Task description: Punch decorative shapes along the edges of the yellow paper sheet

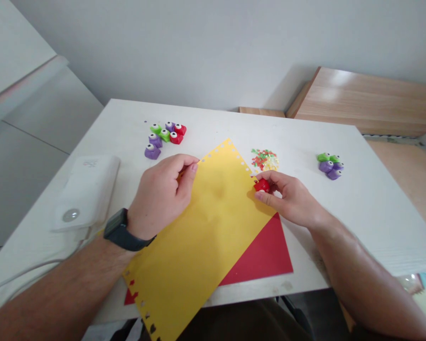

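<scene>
A yellow sheet (213, 213) with small holes punched along its edges lies tilted above a red sheet (262, 255). My left hand (166, 194), wearing a dark watch, pinches the yellow sheet's upper left edge between thumb and fingers. In my right hand (287, 194) is a red craft punch (261, 186), held at the sheet's right edge; its slot is partly covered by my fingers. Just beyond it sits a small heap of red, green and yellow paper cutouts (264, 160).
Several purple, green and red punches (165, 136) stand at the back left of the white table (206, 124). More green and purple punches (331, 166) are at the right. A white device (87, 192) with a cable lies at the left.
</scene>
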Motion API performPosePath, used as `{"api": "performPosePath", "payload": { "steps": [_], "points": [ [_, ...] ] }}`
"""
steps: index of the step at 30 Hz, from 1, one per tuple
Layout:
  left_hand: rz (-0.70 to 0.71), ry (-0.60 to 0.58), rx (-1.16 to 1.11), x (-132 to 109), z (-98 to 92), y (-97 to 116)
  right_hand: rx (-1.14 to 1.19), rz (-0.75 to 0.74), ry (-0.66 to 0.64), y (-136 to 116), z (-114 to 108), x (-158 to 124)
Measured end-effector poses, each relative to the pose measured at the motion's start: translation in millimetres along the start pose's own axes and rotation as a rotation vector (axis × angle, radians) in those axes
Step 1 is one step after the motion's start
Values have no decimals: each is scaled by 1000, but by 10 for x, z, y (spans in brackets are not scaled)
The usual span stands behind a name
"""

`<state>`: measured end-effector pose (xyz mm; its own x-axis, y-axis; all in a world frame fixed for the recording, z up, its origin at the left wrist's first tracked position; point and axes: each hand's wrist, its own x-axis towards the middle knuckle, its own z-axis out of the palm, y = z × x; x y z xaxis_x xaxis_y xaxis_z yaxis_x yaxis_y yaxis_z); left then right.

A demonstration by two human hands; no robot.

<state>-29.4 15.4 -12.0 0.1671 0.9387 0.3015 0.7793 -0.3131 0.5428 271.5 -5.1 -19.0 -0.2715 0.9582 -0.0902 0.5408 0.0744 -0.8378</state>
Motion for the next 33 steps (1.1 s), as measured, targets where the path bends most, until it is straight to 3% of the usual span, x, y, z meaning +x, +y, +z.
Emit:
{"api": "performPosePath", "payload": {
  "steps": [8, 15, 33],
  "points": [
    [-11, -12, -5, -2, -5, -8, 189, 56, -7, 45, -83, -16],
    [-9, -27, 8, 2, 9, -30, 201, 77, -49, 15, -66, -26],
    [-2, -25, 10, 4, 16, -29, 369, 132, 11, 13, 0, 10]
  ]
}}
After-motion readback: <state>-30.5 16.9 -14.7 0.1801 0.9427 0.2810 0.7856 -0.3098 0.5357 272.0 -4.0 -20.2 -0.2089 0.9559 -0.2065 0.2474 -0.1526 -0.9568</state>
